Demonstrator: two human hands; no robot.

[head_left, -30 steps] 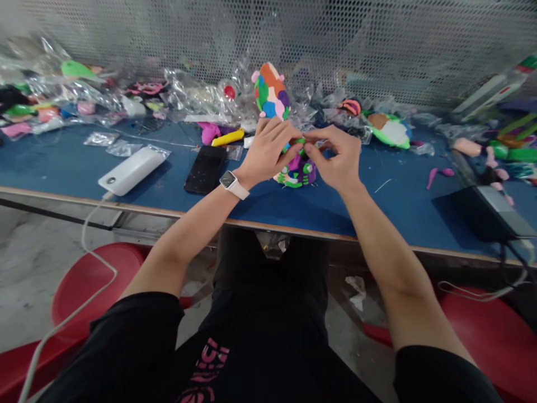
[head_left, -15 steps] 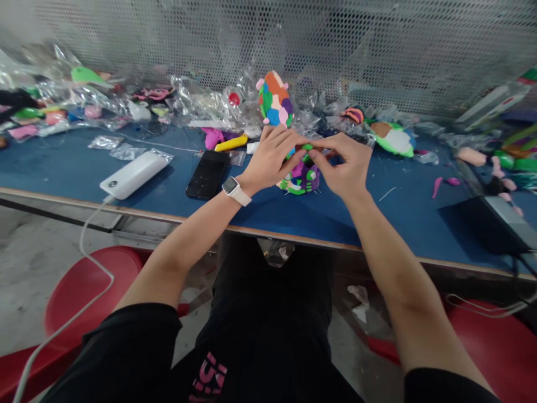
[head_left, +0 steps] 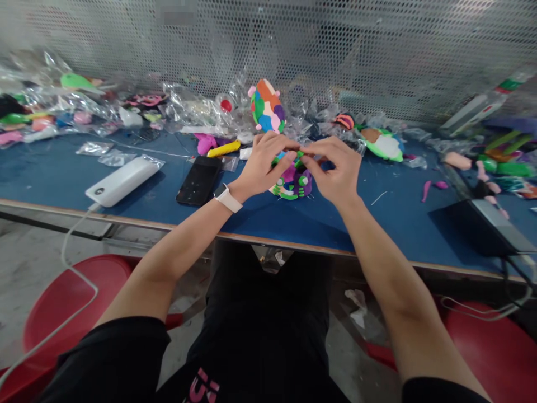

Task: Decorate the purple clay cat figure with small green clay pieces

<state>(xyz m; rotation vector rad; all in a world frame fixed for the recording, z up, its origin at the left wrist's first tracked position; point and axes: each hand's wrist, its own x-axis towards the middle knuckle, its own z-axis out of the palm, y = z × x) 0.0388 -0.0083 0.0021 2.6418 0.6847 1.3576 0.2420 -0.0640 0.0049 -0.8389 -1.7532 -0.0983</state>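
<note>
A many-coloured modelling-clay figure [head_left: 290, 176] with green-and-white eyes stands on the blue table in front of me. My left hand [head_left: 262, 163] reaches over its upper left side, fingers bent and closed, thumb against the top. My right hand [head_left: 338, 169] comes in from the right with thumb and index finger pinched. Between the fingertips of both hands shows a small piece of green clay [head_left: 299, 155] at the figure's top. The fingers partly cover it and the figure's upper part. A white watch [head_left: 229, 198] is on my left wrist.
Behind the hands stands a patchwork clay shape [head_left: 268, 107]. To the left lie a black phone [head_left: 198, 180], a white power bank [head_left: 122, 180] with a cable, and a yellow clay strip [head_left: 224, 148]. Another clay shape [head_left: 382, 144] and a dark box-like object [head_left: 482, 226] are on the right.
The view has shifted slightly, so everything sits a little lower and further left. Both hands stay at the figure's top, and less of the green clay shows between the fingertips.
</note>
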